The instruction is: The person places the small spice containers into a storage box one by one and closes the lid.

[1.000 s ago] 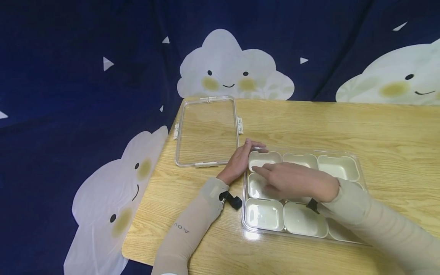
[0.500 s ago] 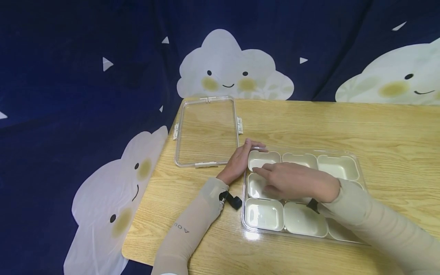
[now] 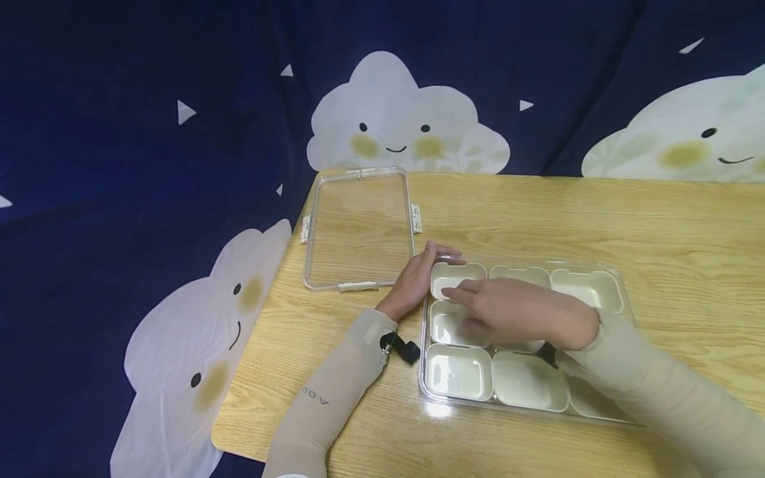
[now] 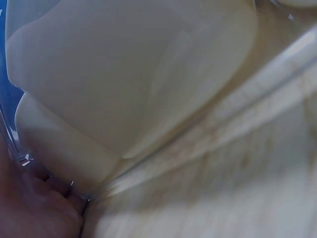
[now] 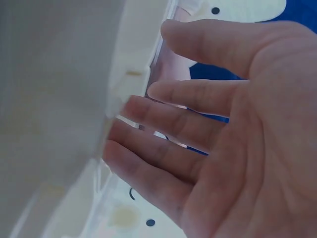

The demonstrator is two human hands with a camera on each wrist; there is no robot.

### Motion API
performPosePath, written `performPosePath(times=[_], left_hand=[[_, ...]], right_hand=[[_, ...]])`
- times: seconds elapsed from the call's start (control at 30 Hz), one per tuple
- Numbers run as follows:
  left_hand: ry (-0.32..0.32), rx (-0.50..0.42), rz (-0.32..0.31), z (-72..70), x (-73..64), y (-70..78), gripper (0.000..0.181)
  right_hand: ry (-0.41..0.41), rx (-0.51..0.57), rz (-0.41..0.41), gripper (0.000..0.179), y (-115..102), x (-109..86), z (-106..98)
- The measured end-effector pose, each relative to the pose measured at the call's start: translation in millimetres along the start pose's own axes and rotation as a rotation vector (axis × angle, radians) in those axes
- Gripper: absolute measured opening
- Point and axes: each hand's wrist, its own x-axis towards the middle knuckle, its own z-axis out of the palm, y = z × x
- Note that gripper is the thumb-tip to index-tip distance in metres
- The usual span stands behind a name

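A clear plastic box (image 3: 424,372) filled with cream cups in rows lies on the wooden table. Round its back left corner my left hand (image 3: 414,280) holds on, its fingers along the far side. The left wrist view shows that hand (image 4: 39,206) low at the box's corner, partly cut off. My right hand (image 3: 514,309) hovers over the left part of the box, above the back left cup (image 3: 459,272) and the middle left cup (image 3: 445,323). In the right wrist view its fingers (image 5: 163,148) are spread and fairly straight, close to a cup wall, with nothing gripped.
A clear lid (image 3: 411,199) with cream clips on its sides lies flat behind and left of the box. The table (image 3: 687,265) stretches to the right. Its left edge meets a dark blue curtain (image 3: 119,99) with cloud prints.
My right hand has shifted slightly to the right over the cups. The left hand, the box and the lid have stayed in place.
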Motion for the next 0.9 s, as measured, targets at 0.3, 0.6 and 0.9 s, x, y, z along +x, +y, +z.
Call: performPosePath(times=[0.3, 0.6, 0.9], left_hand=[[-0.006, -0.037, -0.024, 0.1, -0.1, 1.6, 0.074], [-0.007, -0.049, -0.034, 1.3, 0.1, 2.5, 0.076], [0.000, -0.043, -0.041, 2.1, -0.3, 2.7, 0.071]], right_hand=[[0.073, -0.051, 0.033, 0.049, 7.5, -15.9, -12.8], [0.187, 0.001, 0.079, 0.049, 23.8, -37.7, -15.2], [0.257, 0.053, 0.157, 0.046, 41.6, -59.7, -24.3]])
